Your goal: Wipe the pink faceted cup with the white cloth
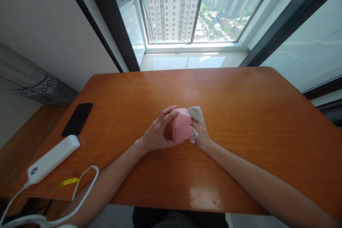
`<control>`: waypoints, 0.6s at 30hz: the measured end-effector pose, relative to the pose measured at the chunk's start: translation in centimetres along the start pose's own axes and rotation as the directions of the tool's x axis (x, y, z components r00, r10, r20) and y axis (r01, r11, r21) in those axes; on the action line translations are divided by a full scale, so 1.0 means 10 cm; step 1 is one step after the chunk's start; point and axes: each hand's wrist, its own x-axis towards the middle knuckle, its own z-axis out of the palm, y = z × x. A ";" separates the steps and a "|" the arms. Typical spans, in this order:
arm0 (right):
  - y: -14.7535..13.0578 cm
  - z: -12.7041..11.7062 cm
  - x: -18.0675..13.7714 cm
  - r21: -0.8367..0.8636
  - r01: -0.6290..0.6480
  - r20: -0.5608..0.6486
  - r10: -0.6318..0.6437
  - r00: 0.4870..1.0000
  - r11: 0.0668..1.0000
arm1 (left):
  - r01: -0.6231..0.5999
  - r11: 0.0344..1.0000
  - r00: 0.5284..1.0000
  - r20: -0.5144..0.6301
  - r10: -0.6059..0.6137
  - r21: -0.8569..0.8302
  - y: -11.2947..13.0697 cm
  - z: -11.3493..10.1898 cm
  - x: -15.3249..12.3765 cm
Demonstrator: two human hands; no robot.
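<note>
My left hand (157,131) is wrapped round a pink faceted object (181,125) held just above the middle of the orange wooden table (240,114). My right hand (201,132) grips a small grey-white cloth (195,113) and presses it against the pink object's right side. Both hands meet at the table's centre, forearms reaching in from the near edge. The underside of the pink object is hidden by my fingers.
A black phone (77,119) lies flat near the table's left edge. In front of it sits a white power bank (53,158) with a white cable (82,188) and yellow tag (68,182). A big window (187,7) stands beyond the far edge.
</note>
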 end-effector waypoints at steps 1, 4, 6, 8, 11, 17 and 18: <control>0.00 0.00 -0.01 -0.014 0.011 0.003 -0.011 1.000 1.000 | 0.019 1.000 1.000 -0.018 -0.020 -0.016 0.01 -0.01 0.00; 0.00 0.00 -0.06 -0.103 0.070 0.032 -0.067 0.997 0.992 | 0.143 0.988 0.989 -0.028 -0.145 -0.057 0.04 -0.05 0.00; 0.01 0.00 -0.09 -0.184 0.121 0.076 -0.109 0.991 0.975 | 0.238 0.968 0.971 0.001 -0.239 -0.081 0.04 -0.07 -0.01; 0.02 -0.01 -0.11 -0.224 0.143 0.105 -0.122 0.987 0.964 | 0.300 0.949 0.954 0.042 -0.298 -0.097 0.03 -0.09 -0.02; 0.01 0.00 -0.10 -0.191 0.115 0.072 -0.103 0.992 0.975 | 0.313 0.946 0.948 0.085 -0.306 -0.081 0.00 -0.09 -0.03; -0.01 0.00 -0.01 -0.005 0.012 -0.011 -0.012 1.000 1.000 | 0.006 1.000 0.998 0.068 -0.006 -0.002 -0.05 0.00 -0.04; -0.01 0.00 0.00 0.014 0.003 -0.017 -0.003 1.000 1.000 | -0.017 0.999 0.998 0.064 0.015 0.029 -0.05 0.01 -0.04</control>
